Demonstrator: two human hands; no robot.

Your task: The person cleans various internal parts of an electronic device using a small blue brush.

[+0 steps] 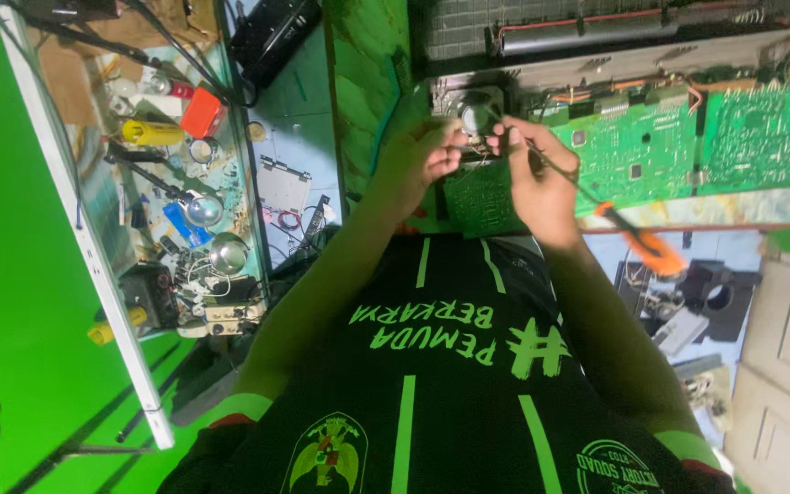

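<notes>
My left hand (pixel 418 157) and my right hand (pixel 534 178) meet at a small round speaker (pixel 479 116) set in a dark frame beside a long green circuit board (pixel 688 137). The left fingers pinch thin wires at the speaker's lower edge. My right hand grips a soldering iron (pixel 637 236) with an orange handle; its thin shaft runs up through the fist toward the speaker. Red and orange wires (pixel 596 20) run along the top of the opened device.
A glass-topped shelf (pixel 176 183) at left is cluttered with a yellow tube, an orange box, round metal parts, tools and cables. A black device (pixel 276 32) lies above it. Dark gear and parts (pixel 706 302) sit at lower right, near a pale panelled door (pixel 788 366).
</notes>
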